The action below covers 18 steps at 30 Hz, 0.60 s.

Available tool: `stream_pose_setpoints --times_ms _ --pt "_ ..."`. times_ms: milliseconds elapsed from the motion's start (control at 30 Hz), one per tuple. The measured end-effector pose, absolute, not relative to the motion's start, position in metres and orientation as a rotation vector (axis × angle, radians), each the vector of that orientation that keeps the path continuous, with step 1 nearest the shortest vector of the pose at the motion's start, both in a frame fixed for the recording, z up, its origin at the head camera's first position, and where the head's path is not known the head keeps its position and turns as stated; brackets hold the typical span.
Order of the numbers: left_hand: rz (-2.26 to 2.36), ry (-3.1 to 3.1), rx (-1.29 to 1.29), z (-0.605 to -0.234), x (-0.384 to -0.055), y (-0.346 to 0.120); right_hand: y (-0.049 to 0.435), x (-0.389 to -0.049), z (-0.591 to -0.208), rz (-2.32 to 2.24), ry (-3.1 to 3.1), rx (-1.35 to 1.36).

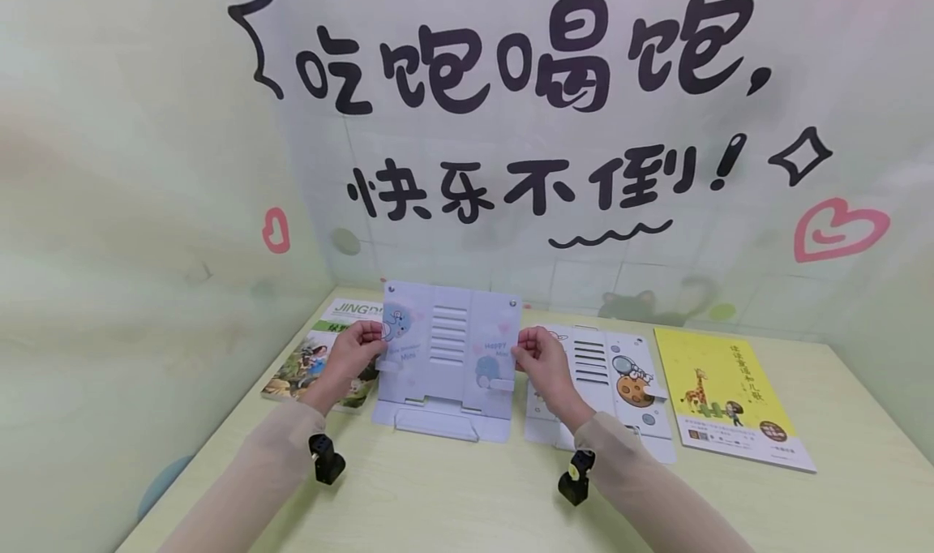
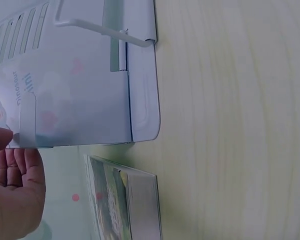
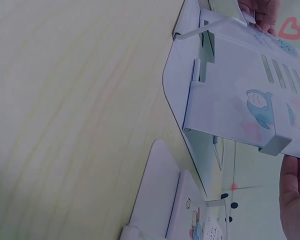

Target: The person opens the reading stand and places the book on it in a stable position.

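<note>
A pale blue book stand (image 1: 448,350) with dinosaur pictures and a slotted middle leans upright on its base on the table. My left hand (image 1: 353,354) pinches its left edge between thumb and fingers, also seen in the left wrist view. At the opposite edge, my right hand (image 1: 543,366) grips the panel the same way. A wire rest (image 1: 436,426) lies across the front of the base, and a small page clip (image 2: 28,120) sticks out near the left thumb. The back of the stand is mostly hidden in the head view.
A second stand (image 1: 635,375) with astronaut pictures lies partly behind my right forearm. Right of it is a yellow giraffe book (image 1: 730,391). Another book (image 1: 314,366) lies at the left, partly covered by my left hand. A printed curtain (image 1: 511,172) hangs behind the table (image 1: 409,504).
</note>
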State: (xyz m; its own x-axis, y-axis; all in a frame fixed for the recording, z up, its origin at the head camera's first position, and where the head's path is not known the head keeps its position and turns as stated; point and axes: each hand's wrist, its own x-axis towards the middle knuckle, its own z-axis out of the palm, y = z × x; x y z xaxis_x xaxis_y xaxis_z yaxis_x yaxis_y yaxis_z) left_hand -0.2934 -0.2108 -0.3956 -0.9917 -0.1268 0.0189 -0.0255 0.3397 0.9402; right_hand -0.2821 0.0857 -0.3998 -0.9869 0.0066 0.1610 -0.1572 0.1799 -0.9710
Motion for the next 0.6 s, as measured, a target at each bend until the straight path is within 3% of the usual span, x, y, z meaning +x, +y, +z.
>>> stream_pose_setpoints --times_ms 300,600 --pt "-1.482 -2.337 0.031 -0.381 -0.293 -0.203 0.084 -0.279 -0.402 1.868 -2.311 0.168" --pt "-1.018 -2.096 -0.507 -0.348 -0.3 -0.168 0.084 -0.277 -0.402 1.862 -2.283 0.201"
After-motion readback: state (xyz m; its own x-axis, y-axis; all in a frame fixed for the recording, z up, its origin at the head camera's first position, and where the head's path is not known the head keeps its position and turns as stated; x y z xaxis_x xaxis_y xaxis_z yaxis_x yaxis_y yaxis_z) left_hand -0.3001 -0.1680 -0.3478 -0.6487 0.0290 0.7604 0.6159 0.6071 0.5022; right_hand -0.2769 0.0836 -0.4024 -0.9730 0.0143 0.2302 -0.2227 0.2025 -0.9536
